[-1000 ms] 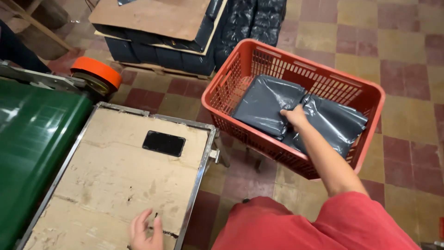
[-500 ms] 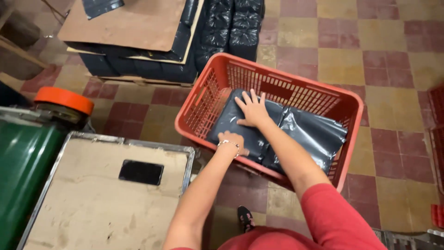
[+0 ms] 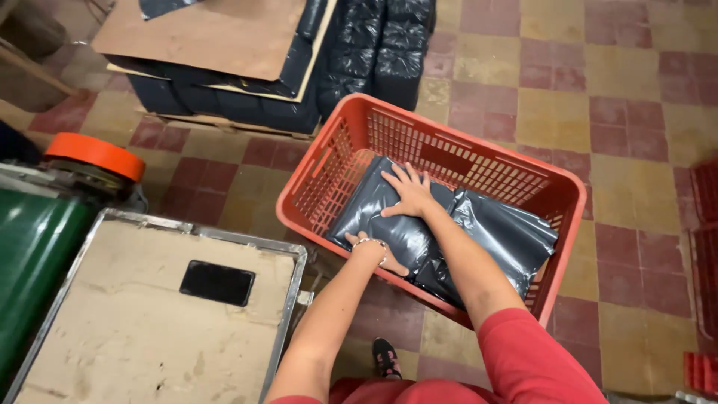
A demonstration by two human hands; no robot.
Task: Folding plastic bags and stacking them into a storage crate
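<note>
A red plastic crate stands on the tiled floor and holds dark grey plastic packages. My right hand lies flat on top of the left package, fingers spread. My left hand is at that package's near edge, with its fingers curled around the edge. A thin bracelet sits on my left wrist. Both arms reach down into the crate from the lower edge of the view.
A metal-framed table with a worn cardboard top and a black rectangle on it is at lower left. A green machine with an orange roll stands left. Stacked black bags under cardboard lie behind the crate.
My left hand left the cardboard table and came into the crate to the package's near edge. My right hand shifted left onto the left package.
</note>
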